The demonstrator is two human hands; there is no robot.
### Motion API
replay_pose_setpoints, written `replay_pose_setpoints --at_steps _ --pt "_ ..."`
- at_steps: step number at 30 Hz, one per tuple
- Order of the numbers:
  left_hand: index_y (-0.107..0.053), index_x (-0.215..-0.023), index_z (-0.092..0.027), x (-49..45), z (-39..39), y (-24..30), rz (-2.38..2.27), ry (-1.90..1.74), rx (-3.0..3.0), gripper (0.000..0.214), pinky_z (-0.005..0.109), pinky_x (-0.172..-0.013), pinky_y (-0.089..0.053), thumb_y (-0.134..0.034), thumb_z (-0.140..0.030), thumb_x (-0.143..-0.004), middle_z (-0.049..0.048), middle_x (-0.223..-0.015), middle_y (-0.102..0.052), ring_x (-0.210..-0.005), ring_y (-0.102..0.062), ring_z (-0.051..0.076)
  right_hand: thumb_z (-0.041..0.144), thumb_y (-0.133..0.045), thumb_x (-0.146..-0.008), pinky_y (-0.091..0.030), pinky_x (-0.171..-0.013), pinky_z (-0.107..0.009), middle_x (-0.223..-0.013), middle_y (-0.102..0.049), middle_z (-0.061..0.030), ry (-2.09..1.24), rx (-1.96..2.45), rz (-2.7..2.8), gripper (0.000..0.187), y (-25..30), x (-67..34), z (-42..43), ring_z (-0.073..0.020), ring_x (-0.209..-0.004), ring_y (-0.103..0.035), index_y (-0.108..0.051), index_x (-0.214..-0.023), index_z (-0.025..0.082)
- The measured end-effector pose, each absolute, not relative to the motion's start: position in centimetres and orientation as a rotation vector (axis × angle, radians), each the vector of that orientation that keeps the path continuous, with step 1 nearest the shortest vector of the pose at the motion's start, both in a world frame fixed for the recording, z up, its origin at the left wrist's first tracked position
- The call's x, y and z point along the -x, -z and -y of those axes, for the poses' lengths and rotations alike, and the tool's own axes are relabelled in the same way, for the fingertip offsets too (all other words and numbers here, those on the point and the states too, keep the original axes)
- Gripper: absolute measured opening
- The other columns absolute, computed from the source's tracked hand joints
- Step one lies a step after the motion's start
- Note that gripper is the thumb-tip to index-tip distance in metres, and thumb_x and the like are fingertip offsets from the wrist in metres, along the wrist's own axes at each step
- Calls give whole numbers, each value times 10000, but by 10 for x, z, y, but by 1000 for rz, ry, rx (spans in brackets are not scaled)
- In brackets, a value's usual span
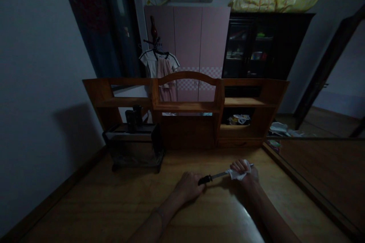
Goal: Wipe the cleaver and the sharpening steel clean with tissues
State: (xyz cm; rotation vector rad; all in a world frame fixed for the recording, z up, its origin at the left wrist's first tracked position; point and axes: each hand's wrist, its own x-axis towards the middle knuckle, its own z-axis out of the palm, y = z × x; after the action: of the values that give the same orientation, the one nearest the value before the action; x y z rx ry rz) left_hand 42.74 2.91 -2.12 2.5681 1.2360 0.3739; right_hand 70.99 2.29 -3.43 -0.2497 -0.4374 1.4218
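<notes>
A slim knife (219, 175) with a black handle and a narrow metal blade is held slantwise above the wooden desk (137, 201). My left hand (188, 186) is closed round the butt of its handle. Farther along the blade, my right hand (251, 176) is closed with a white tissue or cloth (236, 175) wrapped about the metal. The far tip sticks out just past the right fingers. Cloth and fingers hide much of the blade, and dim light blurs its finer detail.
At the desk's left stands a dark rack (132, 148) with black handles or blocks rising from it. A wooden shelf unit (188, 106) lines the back, with a bag-like bundle (239, 119) in its right side. A wall (34, 114) borders the left; a raised ledge (302, 186) borders the right.
</notes>
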Motion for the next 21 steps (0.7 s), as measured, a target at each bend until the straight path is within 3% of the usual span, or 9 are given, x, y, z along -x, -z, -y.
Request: replay_pose_setpoints --at_steps 5,11,16,18,21 --pt "-722 -951 -222 -426 -29 21 -1215 -386 -2578 257 295 -791 -454 -516 -328 -840 62 -929 -735 -871 -671 230 203 -504 -733 -341 -420 -270 -411 -223 27 -1417 327 424 446 39 -711 -26 -115 -369 -285 -121 -505 199" --pt "-725 -966 -224 -424 -30 22 -1243 -352 -2593 322 308 -788 -460 -476 -406 -874 77 -940 -733 -885 -673 241 304 -472 -821 -357 -421 -272 -454 -310 37 -1406 409 357 259 49 -703 -27 -133 -389 -312 -401 -587 219" --pt "-731 -952 -200 -422 -30 21 -1265 -353 -2603 318 309 -789 -460 -497 -394 -858 98 -947 -732 -901 -672 254 523 -341 -924 -457 -496 -323 -446 -328 30 -1367 483 285 467 43 -704 -27 -141 -395 -357 -363 -559 233" --pt "-731 -971 -200 -419 -30 19 -1278 -346 -2597 314 307 -801 -457 -498 -378 -857 103 -973 -730 -916 -670 254 487 -433 -913 -498 -565 -345 -435 -346 24 -1382 586 272 478 34 -707 -27 -153 -421 -430 -316 -524 234" --pt "-732 -976 -207 -415 -30 18 -1301 -331 -2607 323 312 -804 -457 -485 -383 -866 106 -976 -728 -919 -669 256 347 -617 -823 -533 -617 -371 -517 -493 -5 -1291 970 414 388 16 -711 -19 -188 -526 -557 -390 -535 221"
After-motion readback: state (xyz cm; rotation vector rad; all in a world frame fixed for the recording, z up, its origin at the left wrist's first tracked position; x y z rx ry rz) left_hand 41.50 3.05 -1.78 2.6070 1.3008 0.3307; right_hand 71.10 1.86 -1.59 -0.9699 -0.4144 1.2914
